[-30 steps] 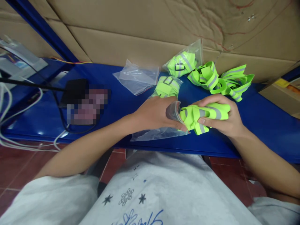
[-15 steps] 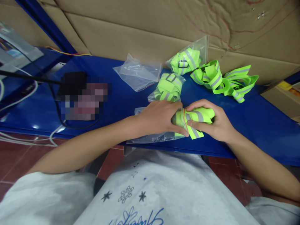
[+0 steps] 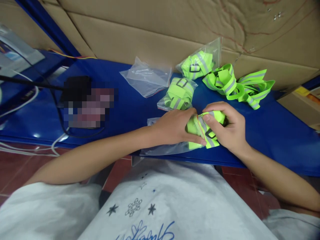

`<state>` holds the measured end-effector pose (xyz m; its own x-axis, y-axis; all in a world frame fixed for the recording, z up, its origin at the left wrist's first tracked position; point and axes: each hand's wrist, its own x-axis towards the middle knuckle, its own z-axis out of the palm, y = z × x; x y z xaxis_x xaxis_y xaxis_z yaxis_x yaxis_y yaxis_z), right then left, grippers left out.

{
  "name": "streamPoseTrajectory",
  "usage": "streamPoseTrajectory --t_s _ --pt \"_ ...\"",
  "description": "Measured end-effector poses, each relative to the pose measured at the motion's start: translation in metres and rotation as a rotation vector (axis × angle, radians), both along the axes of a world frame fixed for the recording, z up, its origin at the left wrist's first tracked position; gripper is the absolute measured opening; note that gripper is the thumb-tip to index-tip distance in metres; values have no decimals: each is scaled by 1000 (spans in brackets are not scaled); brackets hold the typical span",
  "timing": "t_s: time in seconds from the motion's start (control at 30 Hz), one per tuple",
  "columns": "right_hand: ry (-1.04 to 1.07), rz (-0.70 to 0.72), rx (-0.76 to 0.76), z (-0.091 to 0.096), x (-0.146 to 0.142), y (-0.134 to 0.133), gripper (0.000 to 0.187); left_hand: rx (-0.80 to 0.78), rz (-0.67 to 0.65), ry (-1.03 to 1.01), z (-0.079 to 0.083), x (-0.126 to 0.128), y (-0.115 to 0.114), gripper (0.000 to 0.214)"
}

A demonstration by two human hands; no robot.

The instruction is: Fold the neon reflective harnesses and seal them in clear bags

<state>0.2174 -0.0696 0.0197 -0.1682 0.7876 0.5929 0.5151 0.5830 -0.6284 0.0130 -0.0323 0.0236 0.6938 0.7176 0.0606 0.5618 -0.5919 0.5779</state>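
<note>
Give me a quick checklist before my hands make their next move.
1. Left hand gripping the bag near its mouth: ok.
2. Right hand holding the strap: ok.
3. Strap fully inside the bag: not ok, part sticks out past the red edge.
4. Buckle inside: not ok, it's outside.
5. Bag's seal undamaged: cannot tell, fingers cover part.

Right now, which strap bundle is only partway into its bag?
The bundle between the left hand and right hand, jutting from its bag. The middle bundle and back bundle are inside bags; the loose straps aren't.
</note>
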Motion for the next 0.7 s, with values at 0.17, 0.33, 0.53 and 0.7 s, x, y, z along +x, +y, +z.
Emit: streamPoseTrajectory --t_s 0.17,0.33,0.53,0.7 --pt "73 -211 16 -1 -5 5 13 -165 8 -178 -10 7 -6 90" --pt "91 -223 22 0 -11 7 14 -178 51 -223 -11 8 -5 88" --pt "-9 -7 -59 9 -6 1 18 -178 66 -256 -2 4 0 80" --pt "-178 355 -147 17 19 2 81 -214 19 -263 3 -5 8 73"
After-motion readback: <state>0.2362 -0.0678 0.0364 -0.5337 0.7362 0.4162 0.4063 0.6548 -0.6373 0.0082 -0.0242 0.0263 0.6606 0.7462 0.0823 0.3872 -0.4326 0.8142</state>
